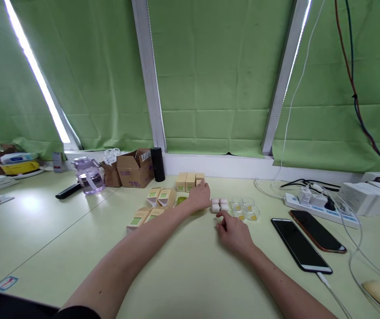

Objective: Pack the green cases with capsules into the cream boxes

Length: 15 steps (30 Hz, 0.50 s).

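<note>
The small goods stand in separate clusters at the centre of the desk (176, 274), so the arranging looks well advanced. Three kraft boxes (190, 178) stand side by side at the back, and two pairs of boxes, the middle pair (160, 196) and the front pair (143, 217), lie to their lower left. Right of centre, four pale pink-and-white pieces (219, 205) form a two-by-two block, with clear cups (244, 209) grouped similarly just beside them. The left hand (200, 196) reaches to the rightmost back box, fingers over its front; I cannot tell whether they pinch it. That box's placing seems the likeliest thing left to settle. The right hand (234, 232) is loosely curled, forefinger pointing at the pale pieces; contact is unclear. Green items (181, 200) are partly hidden by the left forearm, so their order cannot be judged.
</note>
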Tool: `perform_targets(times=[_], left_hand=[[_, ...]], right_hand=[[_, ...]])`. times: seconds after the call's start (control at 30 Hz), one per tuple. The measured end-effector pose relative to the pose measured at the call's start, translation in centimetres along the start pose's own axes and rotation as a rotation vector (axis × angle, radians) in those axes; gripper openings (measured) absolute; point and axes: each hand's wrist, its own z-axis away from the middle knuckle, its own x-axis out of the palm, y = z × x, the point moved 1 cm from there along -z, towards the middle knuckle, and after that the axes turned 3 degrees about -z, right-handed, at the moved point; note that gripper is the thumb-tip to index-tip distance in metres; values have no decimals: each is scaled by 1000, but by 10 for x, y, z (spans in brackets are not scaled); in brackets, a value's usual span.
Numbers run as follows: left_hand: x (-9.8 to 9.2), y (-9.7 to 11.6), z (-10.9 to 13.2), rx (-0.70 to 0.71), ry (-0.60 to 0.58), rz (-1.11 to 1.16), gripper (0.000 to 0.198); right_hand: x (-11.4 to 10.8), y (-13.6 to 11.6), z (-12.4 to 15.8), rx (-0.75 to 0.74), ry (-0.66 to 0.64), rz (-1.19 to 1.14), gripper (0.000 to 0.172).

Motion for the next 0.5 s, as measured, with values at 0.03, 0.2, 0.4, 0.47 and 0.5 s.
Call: perform_targets(times=[0.03, 0.2, 0.4, 0.47, 0.5], left_hand=[[1, 0, -1, -7, -9, 12, 46], [4, -4, -7, -42, -24, 60, 45], [4, -9, -15, -90, -40, 101, 45], [5, -8, -16, -100, -44, 105, 46], [5, -8, -17, -104, -45, 106, 47]], right_hand=[[0, 0, 0, 0, 1, -1, 28], [-1, -1, 0, 4, -15, 2, 28], [0, -1, 0, -5, -8, -5, 29], [0, -1, 1, -9, -3, -6, 29], [0, -1, 1, -10, -3, -5, 29]])
